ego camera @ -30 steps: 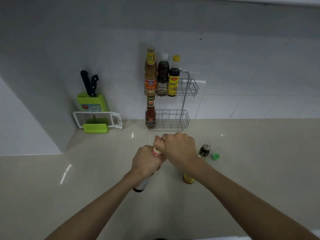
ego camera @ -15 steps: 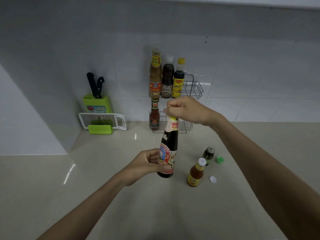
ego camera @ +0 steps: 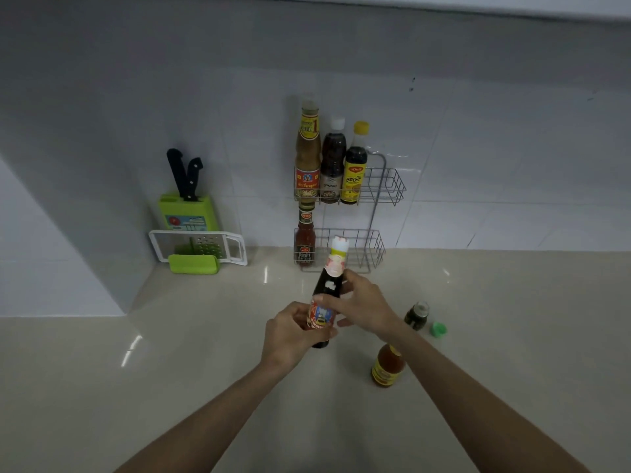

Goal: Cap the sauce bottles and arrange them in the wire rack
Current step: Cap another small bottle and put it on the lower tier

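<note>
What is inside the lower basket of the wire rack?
The lower basket holds one red sauce bottle at its left end. The held bottle covers part of the basket's middle, so that bit cannot be checked; the right side shows only wire.

A single wide-angle view looks from the person's head, forward and down across the glossy beige table [ego camera: 205, 370] toward the white tiled wall [ego camera: 495, 158]. Both forearms enter from the bottom edge and meet at frame centre, near the lens. The two-tier grey wire rack [ego camera: 382, 196] stands farther off, just above centre. Straight lines bow near the edges.
</note>
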{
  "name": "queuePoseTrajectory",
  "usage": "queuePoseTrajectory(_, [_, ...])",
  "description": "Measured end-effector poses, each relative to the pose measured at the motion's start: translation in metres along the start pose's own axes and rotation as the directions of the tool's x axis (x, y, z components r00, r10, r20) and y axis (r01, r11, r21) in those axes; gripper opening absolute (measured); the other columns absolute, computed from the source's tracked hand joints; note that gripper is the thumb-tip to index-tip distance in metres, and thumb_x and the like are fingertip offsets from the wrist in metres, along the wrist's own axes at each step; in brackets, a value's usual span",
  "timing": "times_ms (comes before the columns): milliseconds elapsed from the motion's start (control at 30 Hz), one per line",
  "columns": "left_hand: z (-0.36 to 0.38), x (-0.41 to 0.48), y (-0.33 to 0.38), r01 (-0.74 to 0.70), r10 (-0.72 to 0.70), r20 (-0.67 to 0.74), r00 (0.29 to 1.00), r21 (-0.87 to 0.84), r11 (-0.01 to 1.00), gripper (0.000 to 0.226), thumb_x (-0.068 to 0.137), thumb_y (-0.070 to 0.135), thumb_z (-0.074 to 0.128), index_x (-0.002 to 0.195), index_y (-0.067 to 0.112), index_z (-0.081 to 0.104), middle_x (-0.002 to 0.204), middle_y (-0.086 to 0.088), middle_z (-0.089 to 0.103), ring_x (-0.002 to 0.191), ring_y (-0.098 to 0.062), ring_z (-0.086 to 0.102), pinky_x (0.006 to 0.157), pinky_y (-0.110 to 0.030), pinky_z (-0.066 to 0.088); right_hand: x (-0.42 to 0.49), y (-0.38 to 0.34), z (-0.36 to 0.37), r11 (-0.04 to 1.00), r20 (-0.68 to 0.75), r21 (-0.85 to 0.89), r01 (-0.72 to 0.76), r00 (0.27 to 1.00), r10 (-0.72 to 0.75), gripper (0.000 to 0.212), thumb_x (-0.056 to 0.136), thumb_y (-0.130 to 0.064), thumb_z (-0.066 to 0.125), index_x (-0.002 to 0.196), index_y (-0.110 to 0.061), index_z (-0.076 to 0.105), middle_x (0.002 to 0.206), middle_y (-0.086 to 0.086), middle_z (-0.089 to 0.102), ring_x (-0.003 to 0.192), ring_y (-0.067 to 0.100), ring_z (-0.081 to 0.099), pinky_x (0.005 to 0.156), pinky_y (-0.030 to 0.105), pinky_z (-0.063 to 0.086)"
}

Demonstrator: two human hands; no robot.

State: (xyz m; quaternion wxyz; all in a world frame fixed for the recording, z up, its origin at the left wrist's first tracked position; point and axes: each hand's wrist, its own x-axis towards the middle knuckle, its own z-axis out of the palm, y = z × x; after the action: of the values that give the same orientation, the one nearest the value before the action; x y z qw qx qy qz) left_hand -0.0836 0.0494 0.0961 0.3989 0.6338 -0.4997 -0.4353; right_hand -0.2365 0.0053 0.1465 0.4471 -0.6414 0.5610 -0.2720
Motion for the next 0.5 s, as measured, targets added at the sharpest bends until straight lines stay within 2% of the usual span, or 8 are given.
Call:
queuePoseTrajectory(67, [0.002, 0.015, -0.007, -0.001, 0.001, 0.069, 0.998, 0.007, 1.0, 0.049, 0.054, 0.024, 0.093, 0.097, 0.018, 0.07, 0.085, 0.004, 0.076, 0.076, -0.005, 0.072, 0.068, -0.015, 0.056, 0.01, 0.008, -0.001, 0.999, -0.012, 0.035, -0.005, 1.0, 0.005, 0.058, 0.075, -0.029, 0.081, 0.124, -0.021, 0.051, 0.098, -0.008, 0.057, 0.081, 0.011, 0.066, 0.062, 0.033, 0.062])
queuePoseTrajectory(133, [0.0, 0.037, -0.011, -0.006, 0.004, 0.18, 0.984, 0.012, 1.0, 0.06, 0.057, 0.016, 0.092, 0.111, 0.013, 0.067, 0.1, 0.004, 0.076, 0.095, -0.009, 0.072, 0.081, -0.014, 0.054, 0.028, 0.015, -0.008, 0.999, -0.044, 0.048, 0.001, 0.999, 0.001, 0.058, 0.074, -0.023, 0.082, 0.123, -0.02, 0.053, 0.1, -0.002, 0.059, 0.085, 0.013, 0.065, 0.063, 0.034, 0.062])
queuePoseTrajectory(200, [-0.005, 0.063, -0.007, -0.02, 0.004, 0.25, 0.968, 0.063, 0.998, 0.076, 0.062, 0.015, 0.089, 0.131, 0.011, 0.056, 0.124, 0.002, 0.065, 0.12, -0.012, 0.06, 0.095, -0.011, 0.043, 0.05, 0.018, -0.017, 0.999, -0.126, 0.014, 0.033, 0.991, -0.031, 0.057, 0.072, -0.02, 0.084, 0.121, -0.017, 0.056, 0.102, 0.001, 0.062, 0.089, 0.019, 0.066, 0.071, 0.039, 0.062])
queuePoseTrajectory(267, [-0.013, 0.091, 0.003, -0.021, -0.012, 0.267, 0.964, 0.122, 0.992, 0.086, 0.07, 0.017, 0.085, 0.144, 0.012, 0.04, 0.144, -0.004, 0.049, 0.135, -0.013, 0.044, 0.103, -0.015, 0.032, 0.076, 0.02, -0.027, 0.998, -0.231, -0.04, 0.049, 0.971, -0.056, 0.052, 0.069, -0.021, 0.085, 0.114, -0.014, 0.06, 0.1, -0.002, 0.066, 0.09, 0.018, 0.067, 0.078, 0.035, 0.059])
queuePoseTrajectory(367, [-0.023, 0.132, 0.025, -0.044, 0.003, 0.236, 0.972, 0.165, 0.985, 0.088, 0.077, 0.019, 0.079, 0.149, 0.018, 0.029, 0.15, 0.0, 0.039, 0.136, -0.012, 0.037, 0.102, -0.017, 0.028, 0.111, 0.019, -0.035, 0.997, -0.326, 0.006, 0.072, 0.943, -0.066, 0.039, 0.066, -0.023, 0.085, 0.1, -0.016, 0.068, 0.092, -0.006, 0.072, 0.086, 0.008, 0.069, 0.079, 0.028, 0.058])
queuePoseTrajectory(433, [-0.026, 0.155, 0.038, -0.046, 0.009, 0.237, 0.972, 0.153, 0.987, 0.09, 0.079, 0.016, 0.077, 0.15, 0.021, 0.022, 0.143, 0.005, 0.04, 0.125, -0.006, 0.035, 0.096, -0.016, 0.027, 0.127, 0.017, -0.035, 0.993, -0.369, 0.057, 0.108, 0.926, -0.079, 0.034, 0.067, -0.017, 0.085, 0.095, -0.013, 0.066, 0.082, -0.013, 0.069, 0.077, -0.007, 0.064, 0.071, 0.014, 0.053])
queuePoseTrajectory(467, [-0.025, 0.167, 0.043, -0.032, -0.005, 0.252, 0.968, 0.144, 0.989, 0.091, 0.08, 0.014, 0.076, 0.151, 0.021, 0.019, 0.136, 0.008, 0.04, 0.12, -0.004, 0.033, 0.093, -0.015, 0.027, 0.136, 0.018, -0.034, 0.991, -0.382, 0.047, 0.121, 0.919, -0.094, 0.032, 0.069, -0.012, 0.084, 0.094, -0.011, 0.064, 0.079, -0.016, 0.065, 0.072, -0.013, 0.061, 0.065, 0.006, 0.047])
queuePoseTrajectory(500, [-0.023, 0.179, 0.047, -0.011, -0.028, 0.27, 0.963, 0.142, 0.99, 0.092, 0.081, 0.012, 0.075, 0.152, 0.02, 0.017, 0.133, 0.008, 0.04, 0.117, -0.004, 0.033, 0.091, -0.015, 0.027, 0.146, 0.02, -0.033, 0.99, -0.389, 0.038, 0.134, 0.915, -0.109, 0.031, 0.07, -0.008, 0.083, 0.092, -0.01, 0.062, 0.076, -0.015, 0.063, 0.07, -0.013, 0.059, 0.061, 0.003, 0.044])
